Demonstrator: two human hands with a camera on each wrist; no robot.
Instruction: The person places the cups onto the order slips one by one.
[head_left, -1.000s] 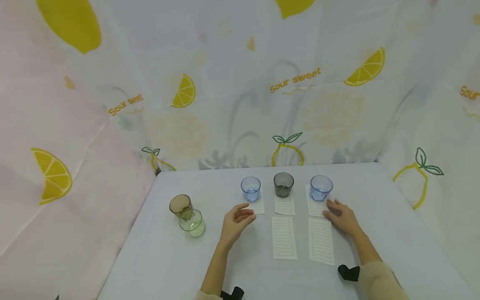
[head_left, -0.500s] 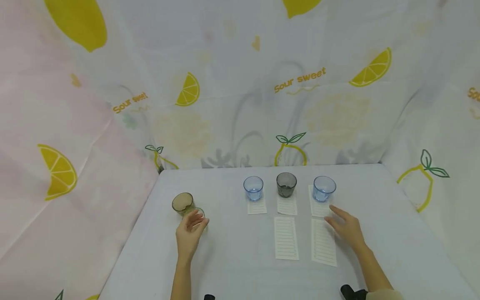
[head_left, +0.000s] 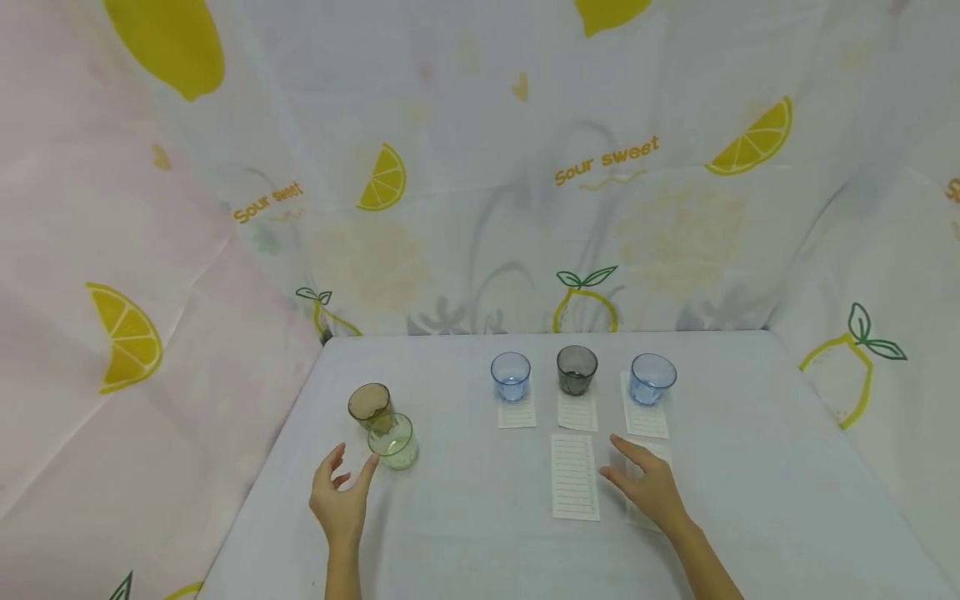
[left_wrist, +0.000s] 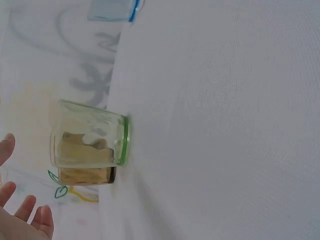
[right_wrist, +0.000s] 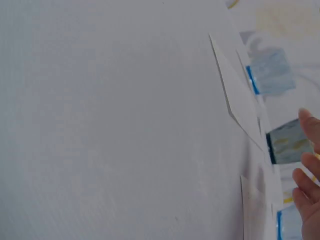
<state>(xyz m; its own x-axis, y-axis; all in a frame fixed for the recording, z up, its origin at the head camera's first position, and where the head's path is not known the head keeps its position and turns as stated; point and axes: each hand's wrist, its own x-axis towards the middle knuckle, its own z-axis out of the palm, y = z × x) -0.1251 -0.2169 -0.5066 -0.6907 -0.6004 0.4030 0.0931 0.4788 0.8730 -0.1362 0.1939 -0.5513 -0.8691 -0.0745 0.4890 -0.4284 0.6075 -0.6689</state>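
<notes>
My left hand (head_left: 341, 502) is spread in a loose C, its thumb tip close to the rim of a pale green glass (head_left: 397, 454) and holding nothing. Just behind that glass, overlapping it in the head view, stands an amber glass (head_left: 367, 402). The left wrist view shows the same hand (left_wrist: 22, 217) beside the green glass (left_wrist: 90, 135), with the amber glass (left_wrist: 87, 176) behind. Over the near right lined paper slip (head_left: 641, 515), my right hand (head_left: 651, 493) hovers with fingers and thumb apart, hiding part of the slip.
In a back row stand a blue glass (head_left: 512, 379), a grey glass (head_left: 577, 371) and another blue glass (head_left: 651, 381), each at a lined slip. A further lined slip (head_left: 575, 477) lies in front of the grey glass. A lemon-print curtain (head_left: 480, 167) encloses the white table (head_left: 465, 533).
My left hand has moved left from near the left blue glass to the green glass, then drawn slightly back. My right hand has come nearer and left, away from the right blue glass.
</notes>
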